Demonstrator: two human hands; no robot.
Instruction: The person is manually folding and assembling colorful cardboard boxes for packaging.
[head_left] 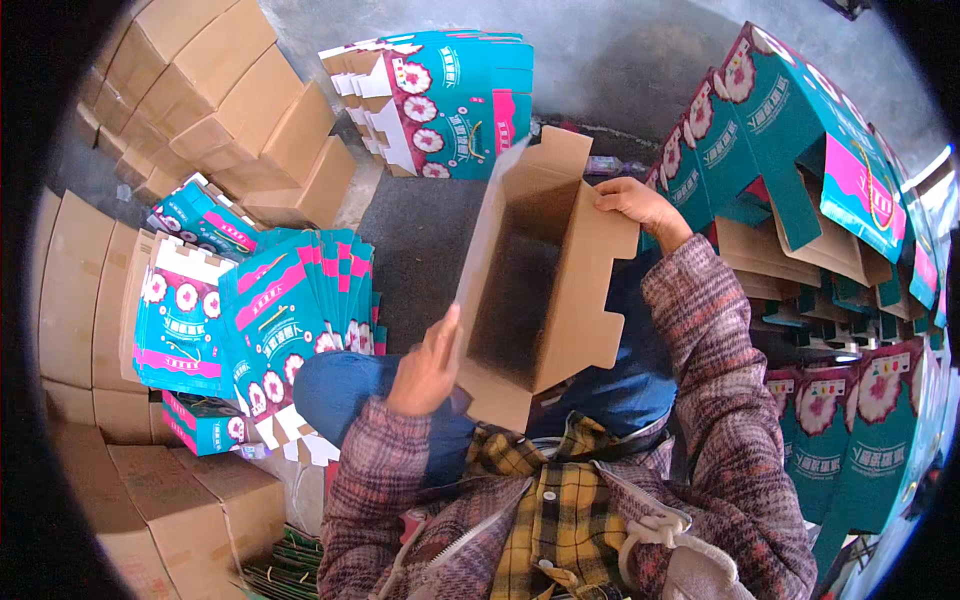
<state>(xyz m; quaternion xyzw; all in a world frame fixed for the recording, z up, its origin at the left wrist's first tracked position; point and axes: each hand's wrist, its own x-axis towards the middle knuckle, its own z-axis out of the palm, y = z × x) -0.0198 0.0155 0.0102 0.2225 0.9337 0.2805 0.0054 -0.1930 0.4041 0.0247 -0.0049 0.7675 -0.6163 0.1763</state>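
The carton (540,280), opened into a brown cardboard sleeve with its plain inside facing up, sits between the hands over the person's lap. The left hand (425,370) grips its near lower edge; the right hand (640,205) is clamped on the far upper flap, so the two hands are well apart. Left of the left hand lies a stack of flat teal cartons (270,320) (flower-printed, with pink bands). Beyond the right hand stand folded teal boxes (790,130). Plain brown cartons (220,100) pile up farther left.
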